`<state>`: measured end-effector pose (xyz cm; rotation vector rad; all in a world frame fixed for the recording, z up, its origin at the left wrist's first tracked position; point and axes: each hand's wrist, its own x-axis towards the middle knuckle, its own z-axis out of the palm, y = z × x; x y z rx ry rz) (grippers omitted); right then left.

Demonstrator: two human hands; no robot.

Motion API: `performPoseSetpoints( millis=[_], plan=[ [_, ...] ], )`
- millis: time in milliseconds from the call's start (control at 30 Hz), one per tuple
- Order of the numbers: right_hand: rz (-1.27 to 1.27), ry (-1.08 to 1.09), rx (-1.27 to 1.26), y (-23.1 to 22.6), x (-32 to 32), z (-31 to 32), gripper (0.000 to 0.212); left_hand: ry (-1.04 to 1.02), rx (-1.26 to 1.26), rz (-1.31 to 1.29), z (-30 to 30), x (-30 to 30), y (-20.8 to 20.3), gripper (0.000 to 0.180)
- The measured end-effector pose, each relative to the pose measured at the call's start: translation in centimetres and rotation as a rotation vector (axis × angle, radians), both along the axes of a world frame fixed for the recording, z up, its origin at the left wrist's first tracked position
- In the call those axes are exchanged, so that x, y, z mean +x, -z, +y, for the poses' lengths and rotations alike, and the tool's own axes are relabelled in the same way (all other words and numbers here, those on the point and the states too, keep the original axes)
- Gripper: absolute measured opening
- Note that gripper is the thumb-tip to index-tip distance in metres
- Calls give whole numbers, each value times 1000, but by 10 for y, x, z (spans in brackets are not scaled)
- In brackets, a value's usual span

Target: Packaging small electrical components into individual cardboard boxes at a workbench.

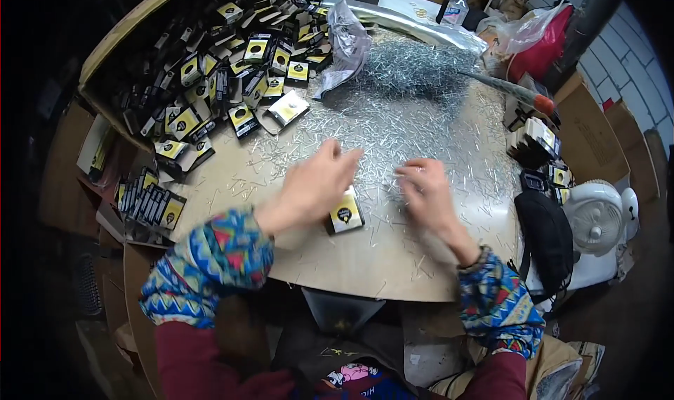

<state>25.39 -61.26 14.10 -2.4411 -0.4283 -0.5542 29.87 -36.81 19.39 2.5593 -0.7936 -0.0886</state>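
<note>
My left hand (312,187) is over the middle of the table, blurred by motion, with fingers apart and nothing visible in them. Partly beneath it lies a small black, yellow and white box (345,214). To the right, my right hand (428,196) hovers above scattered nails, its fingers curled and smeared. Whether they hold anything I cannot make out. Loose silvery nails (393,129) cover the tabletop beyond both hands, rising to a dense heap (414,70) at the back. Patterned sleeve covers wrap both forearms.
A large carton (105,56) at the left spills many similar small boxes (256,47). Some stand in a stack (151,200) at the left edge. A red-tipped rod (540,103) sticks out of the heap. A black pouch (544,238) and white fan (595,217) are at the right.
</note>
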Motion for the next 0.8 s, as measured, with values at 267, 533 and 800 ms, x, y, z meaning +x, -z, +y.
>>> performPoseSetpoints(
  millis=[267,533,800],
  plan=[
    [0,-53,-416,14,-57,41,34,-86,110,-55,3,-68,16,47],
    [114,76,-304,15,-109,31,40,-215,382,-305,44,-68,-19,77],
    [80,-13,-372,17,-106,41,41,-369,-907,725,104,-175,0,67]
  ],
)
